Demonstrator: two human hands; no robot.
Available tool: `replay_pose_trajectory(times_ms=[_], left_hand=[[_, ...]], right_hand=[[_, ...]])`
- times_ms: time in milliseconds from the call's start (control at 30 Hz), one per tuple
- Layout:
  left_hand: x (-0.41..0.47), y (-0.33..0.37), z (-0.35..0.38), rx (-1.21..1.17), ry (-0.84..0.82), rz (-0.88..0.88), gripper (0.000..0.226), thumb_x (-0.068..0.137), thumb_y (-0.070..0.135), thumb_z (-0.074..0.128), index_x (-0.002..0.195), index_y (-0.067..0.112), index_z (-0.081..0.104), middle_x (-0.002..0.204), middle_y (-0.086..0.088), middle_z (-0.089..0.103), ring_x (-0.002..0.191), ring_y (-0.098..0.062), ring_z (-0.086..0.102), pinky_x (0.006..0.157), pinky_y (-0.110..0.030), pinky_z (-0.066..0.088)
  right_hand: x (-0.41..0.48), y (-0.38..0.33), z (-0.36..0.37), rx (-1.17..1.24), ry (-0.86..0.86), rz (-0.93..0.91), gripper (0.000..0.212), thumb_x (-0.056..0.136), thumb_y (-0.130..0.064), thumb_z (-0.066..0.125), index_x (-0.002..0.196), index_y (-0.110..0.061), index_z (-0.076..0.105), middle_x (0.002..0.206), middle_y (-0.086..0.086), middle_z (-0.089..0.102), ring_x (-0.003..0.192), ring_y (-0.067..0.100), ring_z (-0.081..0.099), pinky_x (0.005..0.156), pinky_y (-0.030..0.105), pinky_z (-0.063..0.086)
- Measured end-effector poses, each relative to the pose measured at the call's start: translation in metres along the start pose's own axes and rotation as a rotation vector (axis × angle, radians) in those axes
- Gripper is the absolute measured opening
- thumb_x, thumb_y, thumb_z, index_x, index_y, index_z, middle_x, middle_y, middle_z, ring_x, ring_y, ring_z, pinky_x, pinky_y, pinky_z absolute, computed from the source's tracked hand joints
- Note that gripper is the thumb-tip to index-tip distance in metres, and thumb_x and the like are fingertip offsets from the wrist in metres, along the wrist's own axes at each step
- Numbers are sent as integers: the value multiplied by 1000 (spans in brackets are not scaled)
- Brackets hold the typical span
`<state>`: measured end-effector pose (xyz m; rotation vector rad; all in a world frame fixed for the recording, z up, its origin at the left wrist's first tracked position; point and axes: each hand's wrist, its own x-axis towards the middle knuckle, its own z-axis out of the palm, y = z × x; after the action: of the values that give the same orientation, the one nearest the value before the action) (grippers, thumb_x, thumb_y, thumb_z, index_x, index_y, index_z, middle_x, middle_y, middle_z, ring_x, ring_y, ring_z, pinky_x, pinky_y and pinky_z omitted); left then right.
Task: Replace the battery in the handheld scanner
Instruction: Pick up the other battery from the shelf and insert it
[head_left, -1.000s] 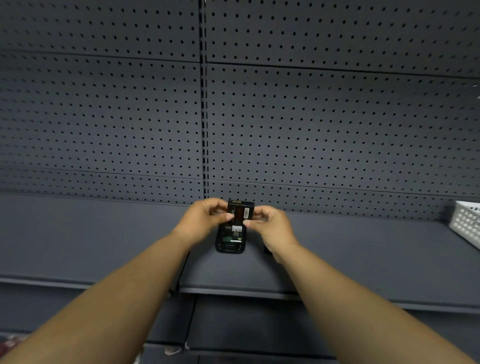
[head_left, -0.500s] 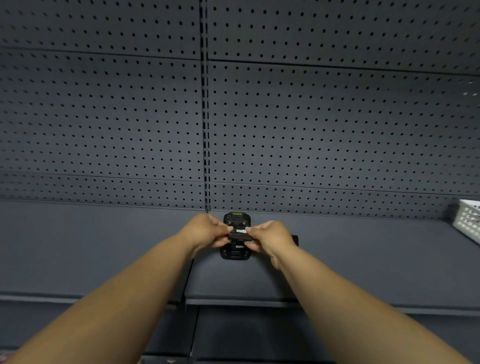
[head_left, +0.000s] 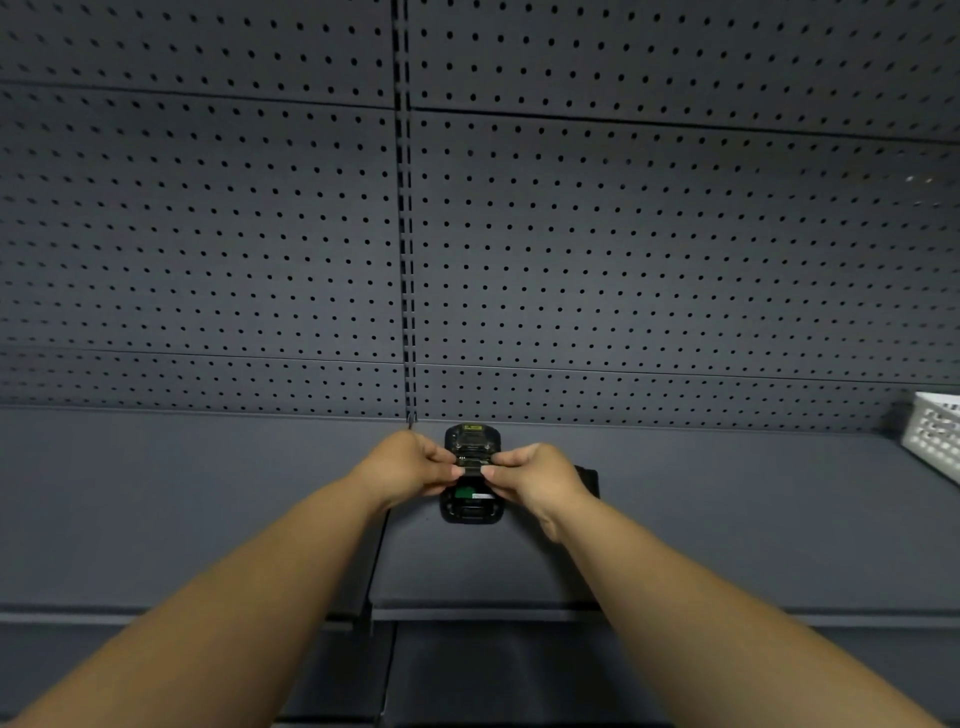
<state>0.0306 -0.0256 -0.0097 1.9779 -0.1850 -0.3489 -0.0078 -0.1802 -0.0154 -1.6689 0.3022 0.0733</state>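
Observation:
The black handheld scanner (head_left: 471, 512) lies face down on the dark grey shelf (head_left: 208, 499), its back open so the battery bay with a green patch shows. A thin black battery (head_left: 471, 470) is held flat across the scanner's middle. My left hand (head_left: 410, 462) pinches its left end and my right hand (head_left: 535, 475) pinches its right end, thumbs almost meeting. A flat black piece (head_left: 589, 480) lies on the shelf just behind my right hand, mostly hidden.
A dark perforated back panel (head_left: 623, 260) rises behind the shelf, with a slotted upright (head_left: 404, 208) at its middle. A white lattice basket (head_left: 935, 436) stands at the far right of the shelf. A lower shelf shows beneath the front edge (head_left: 467, 616).
The battery was held tilted up above the scanner a second ago; both hands have since lowered it flat across the open back. The scanner now lies further from me.

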Motion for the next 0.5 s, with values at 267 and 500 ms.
replay_pose_trajectory(times_ms=[267,500], left_hand=[[6,-10,5,319,53,101,36,84,12,68,117,2,63,117,-13,67,104,-19,61,91,-21,40],[7,-17,5,416,27,167,32,87,10,63,118,3,60,118,-14,66,100,-15,59,87,-19,40]], right_hand=[[3,10,1,-293,72,-66,46,83,-9,69,127,-2,58,123,17,65,111,25,64,104,36,47],[0,6,4,-591,111,-180,41,86,-19,66,126,-8,61,126,9,65,115,21,61,98,25,44]])
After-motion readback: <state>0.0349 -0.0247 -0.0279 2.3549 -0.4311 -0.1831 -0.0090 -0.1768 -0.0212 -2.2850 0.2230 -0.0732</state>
